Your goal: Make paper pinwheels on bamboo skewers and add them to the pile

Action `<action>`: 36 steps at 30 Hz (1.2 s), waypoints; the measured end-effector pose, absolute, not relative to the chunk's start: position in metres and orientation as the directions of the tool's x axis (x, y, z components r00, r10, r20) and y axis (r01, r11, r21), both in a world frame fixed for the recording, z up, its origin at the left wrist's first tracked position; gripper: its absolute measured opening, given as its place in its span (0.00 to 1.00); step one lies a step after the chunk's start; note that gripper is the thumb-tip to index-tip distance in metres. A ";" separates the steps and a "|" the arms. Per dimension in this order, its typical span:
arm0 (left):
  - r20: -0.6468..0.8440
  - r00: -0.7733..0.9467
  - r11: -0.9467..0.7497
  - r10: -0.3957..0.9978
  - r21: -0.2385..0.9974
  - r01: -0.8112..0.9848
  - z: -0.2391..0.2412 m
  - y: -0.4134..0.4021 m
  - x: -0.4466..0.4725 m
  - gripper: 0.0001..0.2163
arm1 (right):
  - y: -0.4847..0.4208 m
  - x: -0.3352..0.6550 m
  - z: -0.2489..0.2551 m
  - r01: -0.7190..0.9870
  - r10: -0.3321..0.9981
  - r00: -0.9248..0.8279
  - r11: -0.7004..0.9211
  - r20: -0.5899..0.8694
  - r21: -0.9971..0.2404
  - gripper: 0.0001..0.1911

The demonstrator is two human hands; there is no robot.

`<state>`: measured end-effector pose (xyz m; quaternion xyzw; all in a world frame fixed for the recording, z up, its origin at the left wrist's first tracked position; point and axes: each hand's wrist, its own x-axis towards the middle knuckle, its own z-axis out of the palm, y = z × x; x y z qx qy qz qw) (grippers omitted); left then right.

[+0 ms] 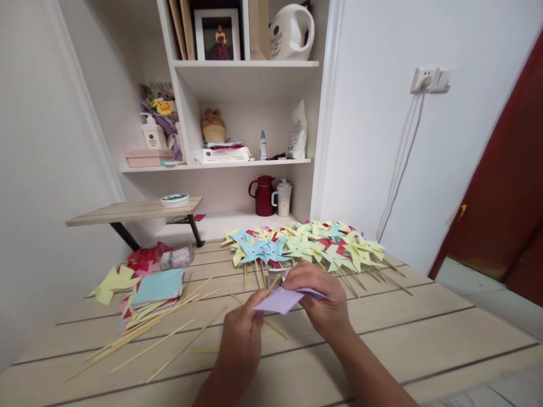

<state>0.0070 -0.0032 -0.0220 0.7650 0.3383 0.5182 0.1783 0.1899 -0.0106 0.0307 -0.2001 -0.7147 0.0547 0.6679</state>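
A piece of purple paper (278, 301) is stretched between my two hands above the table. My left hand (242, 328) pinches its left corner. My right hand (320, 297) grips the other side, where the paper looks folded or curled and is partly covered by fingers. Just behind the left thumb a short length of wooden stick (272, 285) shows; I cannot tell whether that hand holds it. Another stick (275, 328) lies under the paper. Beyond my hands lie many paper pinwheels (305, 247) on sticks, in yellow, blue, green and red.
Left of my hands are loose wooden sticks (139, 333), a stack of coloured paper squares (159, 287), folded yellow paper (114, 284) and a clear box (176, 257). A small raised shelf (136, 210) stands behind them. A red jug (264, 195) and a cup (283, 199) sit at the back.
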 end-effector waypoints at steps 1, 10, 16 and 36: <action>0.667 0.246 -0.707 0.704 0.623 0.335 -0.026 0.000 0.006 0.18 | -0.011 0.190 0.031 0.212 0.363 -0.030 0.913 0.931 -0.349 0.07; 0.726 0.293 -0.776 0.622 0.524 0.350 -0.020 0.001 0.005 0.17 | -0.012 0.189 0.032 0.220 0.373 -0.002 0.905 0.928 -0.363 0.07; 0.808 0.293 -0.843 0.511 0.404 0.355 -0.010 0.001 0.005 0.17 | -0.013 0.188 0.032 0.240 0.387 0.016 0.894 0.922 -0.379 0.05; 0.838 0.260 -0.843 0.479 0.358 0.401 -0.014 0.000 0.004 0.17 | -0.013 0.189 0.031 0.261 0.425 0.022 0.871 0.905 -0.415 0.06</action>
